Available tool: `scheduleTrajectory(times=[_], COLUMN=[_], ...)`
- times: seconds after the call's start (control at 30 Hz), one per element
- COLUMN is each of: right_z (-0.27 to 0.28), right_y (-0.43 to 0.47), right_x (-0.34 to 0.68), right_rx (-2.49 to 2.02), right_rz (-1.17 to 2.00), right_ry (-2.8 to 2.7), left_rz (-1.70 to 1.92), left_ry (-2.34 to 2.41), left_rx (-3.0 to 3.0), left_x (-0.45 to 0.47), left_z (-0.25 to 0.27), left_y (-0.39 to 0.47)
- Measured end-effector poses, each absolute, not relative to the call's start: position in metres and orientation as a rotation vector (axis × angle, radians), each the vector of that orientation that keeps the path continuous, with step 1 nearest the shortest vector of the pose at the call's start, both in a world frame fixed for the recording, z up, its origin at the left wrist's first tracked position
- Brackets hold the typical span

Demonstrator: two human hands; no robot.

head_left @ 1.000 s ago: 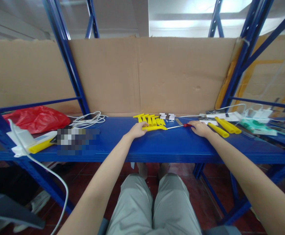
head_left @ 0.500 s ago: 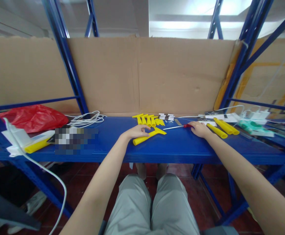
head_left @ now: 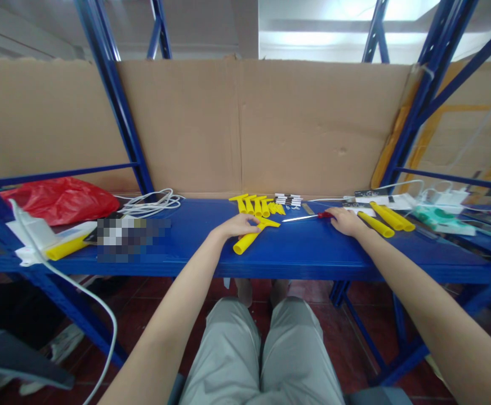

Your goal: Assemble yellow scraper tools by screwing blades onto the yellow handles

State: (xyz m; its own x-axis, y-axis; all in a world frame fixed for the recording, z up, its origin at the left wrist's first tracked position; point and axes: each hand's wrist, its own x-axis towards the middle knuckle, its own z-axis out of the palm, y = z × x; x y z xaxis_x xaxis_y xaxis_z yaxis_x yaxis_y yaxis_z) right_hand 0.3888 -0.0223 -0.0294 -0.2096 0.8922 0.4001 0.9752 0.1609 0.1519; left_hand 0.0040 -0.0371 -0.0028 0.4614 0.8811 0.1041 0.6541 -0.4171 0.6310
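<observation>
My left hand (head_left: 242, 225) is closed on a yellow T-shaped scraper (head_left: 248, 241), thumb and fingers near its head. The hollow round end of its handle points toward me, low over the blue shelf. My right hand (head_left: 347, 220) is on the red handle of a screwdriver (head_left: 298, 218), fingers curled about it. The metal shaft lies along the shelf, its tip pointing left near the scraper's head. Behind my left hand, several like yellow scrapers (head_left: 250, 206) lie in a row. Small yellow pieces (head_left: 277, 208) and a stack of white-and-black pieces (head_left: 288, 199) are beside them.
Yellow tubes (head_left: 376, 224) lie right of my right hand, near a green-and-white item (head_left: 440, 220). Coiled white cable (head_left: 156, 202) and a red plastic bag (head_left: 62, 201) sit at the left. Cardboard (head_left: 186, 129) backs the blue shelf (head_left: 195, 242) between blue posts.
The yellow scraper has turned, its handle end swinging toward me and its head shifting slightly left. My left fingers have closed in near the head. My right hand stays at the screwdriver.
</observation>
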Motion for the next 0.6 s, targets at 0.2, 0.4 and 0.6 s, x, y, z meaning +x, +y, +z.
scheduleTrajectory(times=[0.2, 0.4, 0.6], right_z=[-0.027, -0.013, -0.001], right_y=[-0.023, -0.018, 0.005], right_x=[0.386, 0.367, 0.327], right_rx=[-1.747, -1.802, -2.098], right_rz=[-0.580, -0.534, -0.350], right_ry=[-2.258, -2.195, -1.974], left_rz=[0.578, 0.562, 0.562], left_ry=[1.303, 1.276, 1.278], left_rx=[2.294, 2.307, 2.324], left_x=[0.007, 0.008, 0.007], left_z=[-0.002, -0.004, -0.004], left_y=[-0.037, -0.035, -0.033])
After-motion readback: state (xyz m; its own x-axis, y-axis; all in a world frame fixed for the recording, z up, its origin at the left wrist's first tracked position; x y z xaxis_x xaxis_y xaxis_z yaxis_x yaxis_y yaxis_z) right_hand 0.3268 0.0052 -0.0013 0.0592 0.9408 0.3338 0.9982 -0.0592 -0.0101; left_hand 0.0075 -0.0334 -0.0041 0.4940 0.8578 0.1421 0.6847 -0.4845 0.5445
